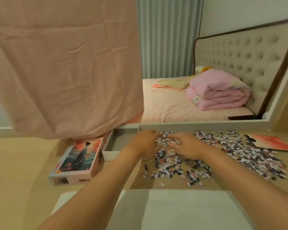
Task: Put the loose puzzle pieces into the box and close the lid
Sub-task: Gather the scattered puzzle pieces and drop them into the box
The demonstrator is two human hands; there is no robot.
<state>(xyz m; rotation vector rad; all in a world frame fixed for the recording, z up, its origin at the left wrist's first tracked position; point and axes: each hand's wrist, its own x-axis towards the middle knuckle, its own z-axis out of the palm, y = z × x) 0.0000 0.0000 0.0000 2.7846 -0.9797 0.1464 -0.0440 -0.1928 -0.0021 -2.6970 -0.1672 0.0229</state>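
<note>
Puzzle pieces: loose, in a wide scatter on the tabletop. They lie under and between both hands and run far out past the right hand, with a thinner fringe on the near side of the wrists.
Left hand: at the scatter's left edge, palm down, fingers bent down into the pieces. The blur hides whether any pieces are in its grip.
Right hand: just beside the left hand, palm down, fingers spread and relaxed on top of the pieces, pressing on them, not clenched round anything.
Mound: a small heap of pieces sits between the two sets of fingertips.
Box: open tray with a grey inside and white walls, just to the outer side of the left hand, close to its knuckles. No pieces show in the part of it that is visible.
Lid: off the box, lying picture side up beyond the box from the left hand, touching or nearly touching the box's wall. Its picture shows a robed figure against red and orange.
Printed sheet: flat on the tabletop, well beyond the right hand, at the far edge of the scatter, in the same red tones.
Pink cloth: hangs above and beyond the left hand, its lower edge down behind the lid and box.
Bed: beyond both hands, past a pale ledge, with a rolled pink quilt against a tufted headboard.
Curtain: pale, pleated, behind the bed.
</note>
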